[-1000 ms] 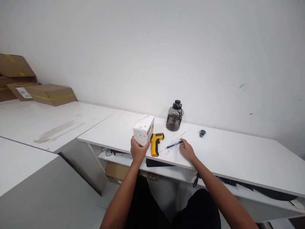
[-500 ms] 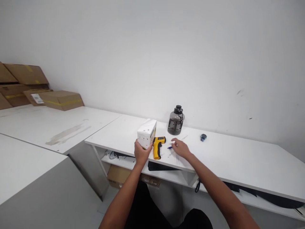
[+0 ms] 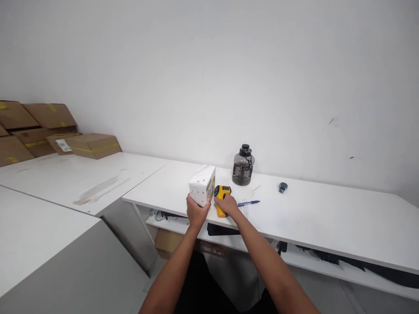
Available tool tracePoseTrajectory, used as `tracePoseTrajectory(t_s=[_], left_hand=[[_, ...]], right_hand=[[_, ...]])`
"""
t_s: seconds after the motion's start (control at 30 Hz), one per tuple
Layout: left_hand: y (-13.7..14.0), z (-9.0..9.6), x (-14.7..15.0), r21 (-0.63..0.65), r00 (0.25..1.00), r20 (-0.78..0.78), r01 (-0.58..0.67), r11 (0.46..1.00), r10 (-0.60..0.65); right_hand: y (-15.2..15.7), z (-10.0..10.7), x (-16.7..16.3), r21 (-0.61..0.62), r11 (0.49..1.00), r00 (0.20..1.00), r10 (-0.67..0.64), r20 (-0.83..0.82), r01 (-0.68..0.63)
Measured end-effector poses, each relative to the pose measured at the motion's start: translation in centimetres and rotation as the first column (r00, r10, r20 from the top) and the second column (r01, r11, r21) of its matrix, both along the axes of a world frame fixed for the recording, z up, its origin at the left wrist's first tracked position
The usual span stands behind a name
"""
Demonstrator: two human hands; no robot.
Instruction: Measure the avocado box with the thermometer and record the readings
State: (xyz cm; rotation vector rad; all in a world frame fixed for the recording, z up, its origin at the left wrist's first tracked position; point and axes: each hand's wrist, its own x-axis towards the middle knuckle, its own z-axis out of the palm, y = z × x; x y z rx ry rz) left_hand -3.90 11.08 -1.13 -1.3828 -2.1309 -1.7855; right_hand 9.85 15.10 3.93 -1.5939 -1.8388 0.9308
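Note:
A white box (image 3: pixel 198 192) is gripped at its near lower corner by my left hand (image 3: pixel 197 213), its fingers around the near side. Just right of the box is a yellow and black infrared thermometer (image 3: pixel 221 210), shaped like a pistol. My right hand (image 3: pixel 228 203) is closed around the thermometer's grip, covering its middle. To the right of that hand a blue pen (image 3: pixel 249 203) lies on a slip of paper (image 3: pixel 244 210) with print too small to read.
Behind stands a dark translucent water jug (image 3: pixel 242 168) near the wall. A small blue-grey object (image 3: pixel 283 187), perhaps a watch, lies farther right on the white table (image 3: pixel 327 213). Cardboard boxes (image 3: pixel 94 146) are stacked at the far left. Black items sit on the shelf (image 3: pixel 183 224) underneath.
My right hand has moved left from beside the pen to the thermometer and closed on it. The thermometer has shifted slightly right, away from the box. My left hand still holds the box.

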Motion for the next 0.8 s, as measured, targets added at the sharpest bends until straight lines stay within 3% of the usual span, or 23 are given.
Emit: tracePoseTrajectory(t_s=[0.1, 0.17, 0.3, 0.37, 0.43, 0.53, 0.63, 0.8], left_hand=[[-0.1, 0.4, 0.2, -0.012, 1.000, 0.017, 0.010, 1.000, -0.009], [-0.2, 0.7, 0.3, -0.012, 0.998, 0.049, 0.027, 1.000, -0.026], [-1.4, 1.8, -0.1, 0.043, 0.969, 0.185, 0.159, 0.986, -0.164], [-2.9, 2.5, -0.4, 0.102, 0.924, 0.275, 0.246, 0.964, -0.264], [-5.0, 3.4, -0.4, 0.174, 0.848, 0.367, 0.340, 0.924, -0.382], [-8.7, 5.0, 0.5, 0.269, 0.665, 0.480, 0.509, 0.817, -0.573], [-12.0, 6.3, 2.0, 0.279, 0.520, 0.535, 0.636, 0.719, -0.667], [-15.1, 6.7, 4.0, 0.241, 0.501, 0.462, 0.724, 0.647, -0.732]], right_hand=[[-1.1, 0.1, 0.8, -0.077, 0.996, 0.962, -0.062, -0.266, 0.043], [-2.5, 0.6, 1.5, -0.050, 0.999, 0.912, -0.010, -0.411, -0.012], [-7.4, 2.1, 4.7, 0.085, 0.987, 0.677, 0.154, -0.720, -0.135], [-10.7, 2.6, 7.3, 0.124, 0.981, 0.697, 0.193, -0.691, -0.148], [-14.0, 2.8, 9.9, 0.136, 0.981, 0.773, 0.194, -0.604, -0.140], [-18.2, 3.3, 13.1, 0.156, 0.976, 0.889, 0.205, -0.409, -0.153], [-20.9, 4.3, 14.8, 0.215, 0.960, 0.939, 0.231, -0.254, -0.178], [-23.0, 6.4, 15.9, 0.177, 0.948, 0.946, 0.290, -0.147, -0.263]])
